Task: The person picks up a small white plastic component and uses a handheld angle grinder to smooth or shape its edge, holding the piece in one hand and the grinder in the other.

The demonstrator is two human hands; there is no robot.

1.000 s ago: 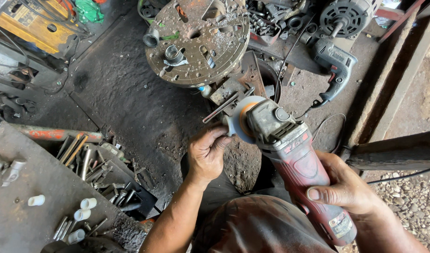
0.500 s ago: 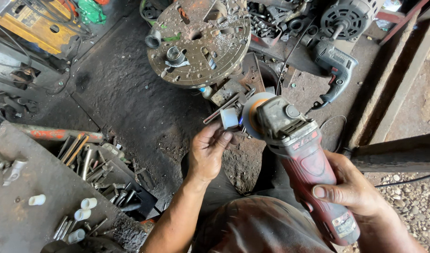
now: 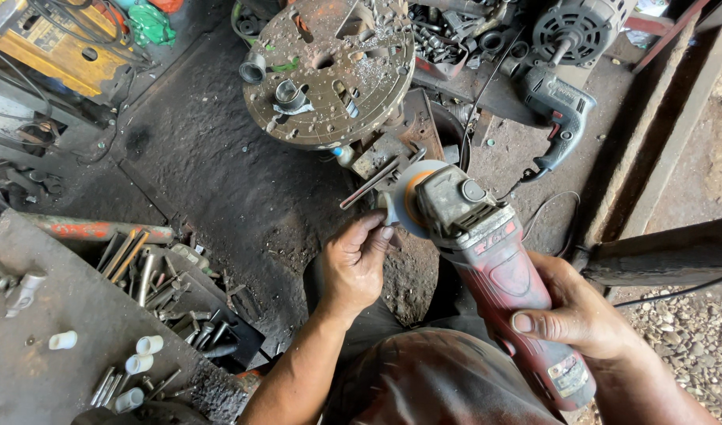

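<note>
Head view showed the right hand (image 3: 581,315) clamped around the red angle grinder (image 3: 495,252), its disc just beside the left hand (image 3: 357,264) pinching a small metal piece (image 3: 386,211).

Red angle grinder (image 3: 495,260), pretty grimy, grey gear head and a round guard with the disc up front, body angled back toward the person. The disc end sits right beside a small metal piece (image 3: 386,211) pinched at fingertip level above the dirty floor (image 3: 219,181).
</note>
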